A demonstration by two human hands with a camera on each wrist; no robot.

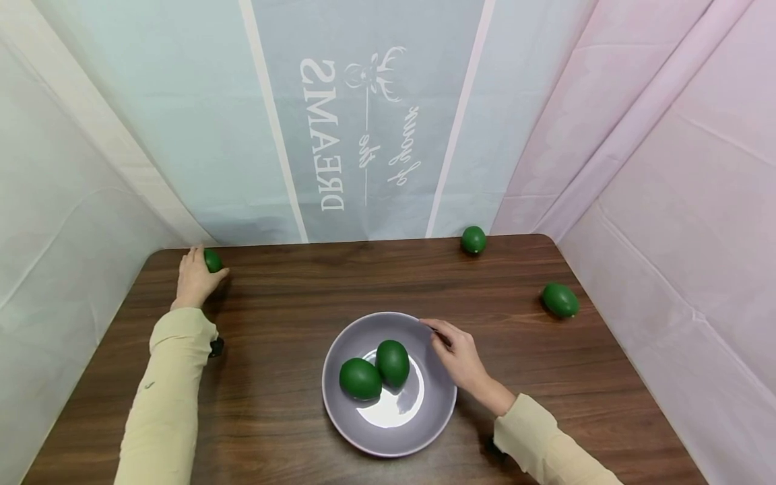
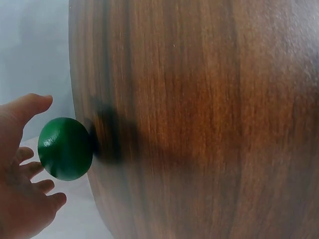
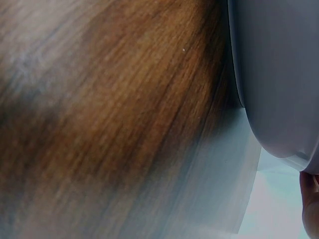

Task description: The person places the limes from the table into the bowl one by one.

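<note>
At the far left corner of the table, my left hand point(image 1: 197, 279) reaches around a green lime point(image 1: 213, 261). In the left wrist view the thumb and fingers are spread around this lime point(image 2: 65, 149), with a gap between thumb and fruit. My right hand point(image 1: 462, 360) pinches the upper right rim of a grey-purple bowl point(image 1: 424, 431), a thumb and fingers at its edge. Inside the bowl two more limes lie side by side, one at left point(image 1: 361, 378) and one at right point(image 1: 393, 364). The right wrist view shows the bowl's outer wall point(image 3: 279, 74).
One lime point(image 1: 473, 240) sits by the back edge of the brown wooden table point(image 1: 273, 296), right of centre. Another lime point(image 1: 560, 300) lies near the right edge. Printed cloth point(image 1: 388, 215) hangs behind the table, with pale cloth on both sides.
</note>
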